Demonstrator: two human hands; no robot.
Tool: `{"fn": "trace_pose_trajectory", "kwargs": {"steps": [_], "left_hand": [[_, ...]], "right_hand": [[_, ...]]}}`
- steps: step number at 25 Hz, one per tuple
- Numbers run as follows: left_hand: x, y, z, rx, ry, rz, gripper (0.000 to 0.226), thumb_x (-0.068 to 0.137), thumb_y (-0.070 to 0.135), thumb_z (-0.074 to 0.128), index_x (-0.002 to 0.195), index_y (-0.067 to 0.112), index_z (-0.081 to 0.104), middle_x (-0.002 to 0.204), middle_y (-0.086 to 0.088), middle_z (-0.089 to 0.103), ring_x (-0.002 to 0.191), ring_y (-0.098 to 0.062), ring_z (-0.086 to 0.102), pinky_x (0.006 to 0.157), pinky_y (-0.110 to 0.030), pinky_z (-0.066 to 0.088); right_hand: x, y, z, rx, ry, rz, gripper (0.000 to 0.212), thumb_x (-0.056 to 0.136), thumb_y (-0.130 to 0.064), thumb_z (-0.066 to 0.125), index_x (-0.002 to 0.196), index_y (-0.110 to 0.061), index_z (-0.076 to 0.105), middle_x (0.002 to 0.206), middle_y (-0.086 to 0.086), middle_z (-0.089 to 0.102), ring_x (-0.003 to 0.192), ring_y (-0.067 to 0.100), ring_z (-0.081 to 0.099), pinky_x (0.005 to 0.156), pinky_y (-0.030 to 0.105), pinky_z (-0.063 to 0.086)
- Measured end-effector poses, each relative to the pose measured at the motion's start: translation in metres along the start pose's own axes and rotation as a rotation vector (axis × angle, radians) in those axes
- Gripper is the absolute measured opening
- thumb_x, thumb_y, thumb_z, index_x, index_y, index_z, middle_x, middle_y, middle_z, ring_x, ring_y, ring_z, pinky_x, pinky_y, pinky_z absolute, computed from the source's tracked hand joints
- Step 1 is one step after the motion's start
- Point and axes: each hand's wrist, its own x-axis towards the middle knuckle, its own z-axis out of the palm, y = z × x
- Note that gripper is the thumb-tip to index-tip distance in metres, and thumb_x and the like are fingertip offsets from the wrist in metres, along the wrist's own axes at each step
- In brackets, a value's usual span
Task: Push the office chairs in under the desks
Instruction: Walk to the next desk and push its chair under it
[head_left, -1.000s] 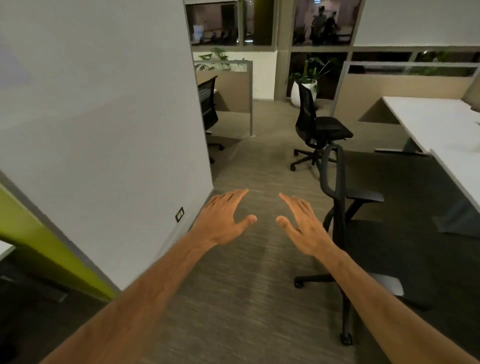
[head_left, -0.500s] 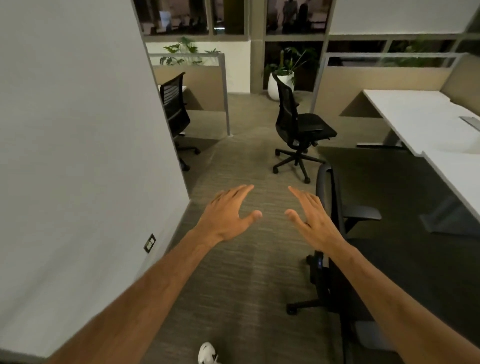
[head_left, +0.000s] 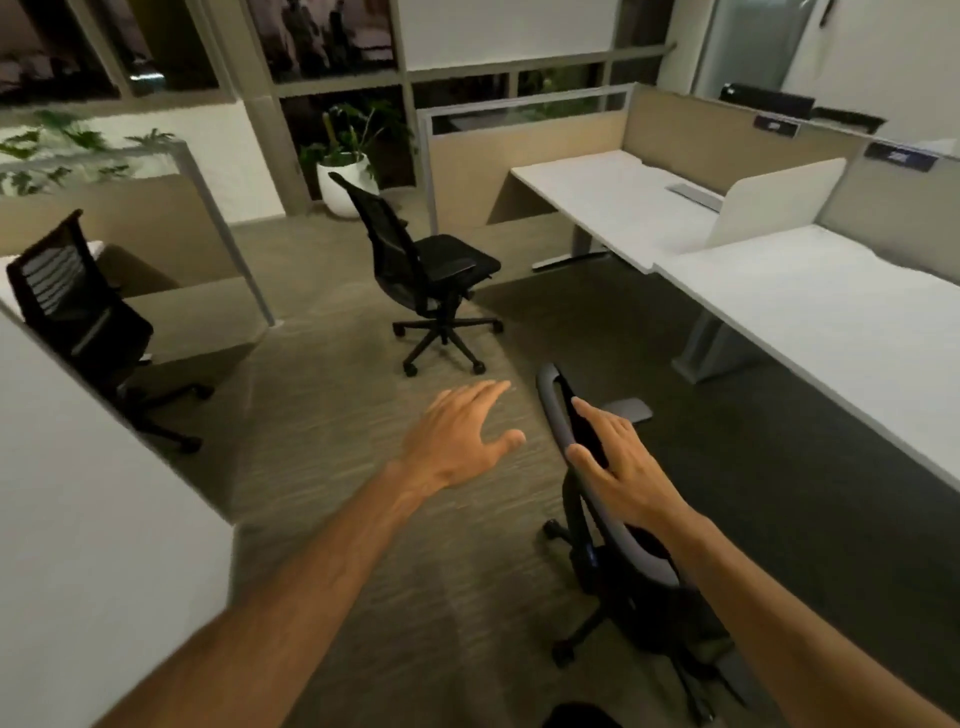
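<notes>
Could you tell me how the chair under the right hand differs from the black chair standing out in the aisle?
The near chair has the right hand on its backrest top; the aisle chair is untouched. The near chair's back rim looks grey; the aisle chair's is black mesh. Both stand clear of the white desks.

Both bare arms reach out in front. The left hand (head_left: 457, 441) is in the air, palm down, fingers spread apart, touching nothing. The right hand (head_left: 621, 467) lies flat, fingers straight, thumb out to the side.
</notes>
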Motion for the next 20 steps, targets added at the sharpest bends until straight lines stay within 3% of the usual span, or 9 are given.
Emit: {"fn": "trace_pose_trajectory", "kwargs": {"steps": [3, 6, 9, 14, 20], "left_hand": [[0.059, 0.006, 0.017, -0.008, -0.045, 0.14, 0.078, 0.092, 0.068, 0.049, 0.156, 0.029, 0.029, 0.16, 0.001, 0.035, 0.147, -0.016, 0.028, 0.119, -0.041, 0.018], [0.117, 0.017, 0.032, -0.03, -0.082, 0.281, 0.073, 0.093, 0.062, 0.055, 0.155, 0.029, 0.033, 0.158, 0.003, 0.039, 0.145, -0.013, 0.031, 0.117, -0.036, 0.021], [0.164, 0.028, 0.049, -0.044, -0.132, 0.4, 0.074, 0.092, 0.063, 0.055, 0.155, 0.029, 0.035, 0.158, 0.004, 0.04, 0.145, -0.013, 0.031, 0.116, -0.036, 0.023], [0.218, 0.029, 0.088, -0.015, -0.289, 0.536, 0.075, 0.092, 0.064, 0.053, 0.154, 0.026, 0.036, 0.156, 0.003, 0.041, 0.143, -0.015, 0.034, 0.115, -0.036, 0.024], [0.263, 0.04, 0.134, 0.09, -0.5, 0.824, 0.077, 0.09, 0.07, 0.046, 0.154, 0.031, 0.031, 0.156, 0.005, 0.041, 0.142, -0.015, 0.037, 0.116, -0.042, 0.029]], "right_hand": [[0.006, 0.026, -0.01, -0.026, 0.109, 0.126, 0.069, 0.097, -0.066, 0.039, 0.157, -0.037, 0.021, 0.157, -0.009, 0.035, 0.135, 0.0, 0.028, 0.108, 0.032, 0.032], [0.013, 0.053, -0.026, 0.004, 0.16, 0.235, 0.072, 0.094, -0.072, 0.035, 0.157, -0.039, 0.019, 0.158, -0.008, 0.035, 0.142, 0.008, 0.031, 0.115, 0.04, 0.034], [0.026, 0.077, -0.038, 0.004, 0.188, 0.324, 0.075, 0.092, -0.077, 0.033, 0.157, -0.043, 0.015, 0.159, -0.01, 0.035, 0.143, 0.007, 0.03, 0.117, 0.037, 0.03], [0.02, 0.096, -0.031, 0.028, 0.276, 0.48, 0.073, 0.092, -0.074, 0.036, 0.156, -0.044, 0.017, 0.155, -0.011, 0.039, 0.139, 0.005, 0.034, 0.111, 0.028, 0.03], [-0.005, 0.083, 0.0, -0.024, 0.351, 0.713, 0.063, 0.1, -0.06, 0.044, 0.156, -0.039, 0.024, 0.155, -0.008, 0.042, 0.141, 0.009, 0.035, 0.114, 0.032, 0.032]]}}
